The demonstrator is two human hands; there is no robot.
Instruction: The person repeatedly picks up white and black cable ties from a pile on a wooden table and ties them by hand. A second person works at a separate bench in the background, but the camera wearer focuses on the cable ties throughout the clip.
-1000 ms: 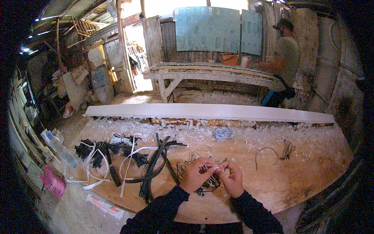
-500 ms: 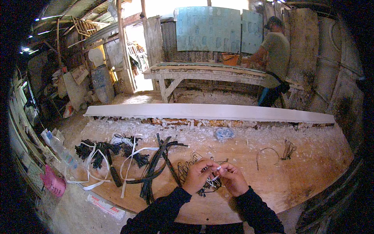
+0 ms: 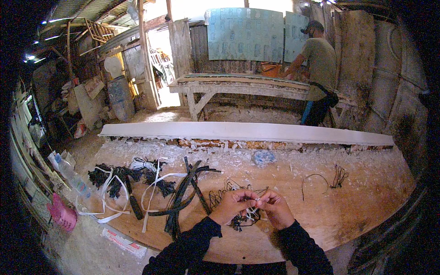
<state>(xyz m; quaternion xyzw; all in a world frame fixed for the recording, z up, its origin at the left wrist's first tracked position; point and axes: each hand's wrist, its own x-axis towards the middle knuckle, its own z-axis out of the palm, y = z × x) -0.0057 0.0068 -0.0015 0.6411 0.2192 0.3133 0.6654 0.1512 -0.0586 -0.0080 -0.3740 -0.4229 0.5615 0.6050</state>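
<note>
Over the wooden tabletop (image 3: 321,215), my left hand (image 3: 229,206) and my right hand (image 3: 277,210) meet at their fingertips, both closed. They pinch a small white piece (image 3: 258,200) that looks like the end of a thin strip. Beneath them lies a tangle of dark and white cords (image 3: 252,214), partly hidden by my fingers. Dark wire-like loops (image 3: 215,198) stick out beside my left hand. Left of these are long black strips (image 3: 174,206), white strips (image 3: 150,199), bundles of black cord (image 3: 103,176) and a dark-handled tool (image 3: 136,208).
A long white panel (image 3: 247,130) spans the table's far side, with crumpled bluish plastic (image 3: 264,158) before it. Dark cord (image 3: 338,176) lies at right. A bottle (image 3: 75,178) and pink basket (image 3: 63,216) are at left. Beyond, a person (image 3: 321,62) works at a bench (image 3: 229,81).
My left hand has turned slightly and its fingers have shifted around the white piece; both hands stay in nearly the same place. The person at the bench has leaned a little left.
</note>
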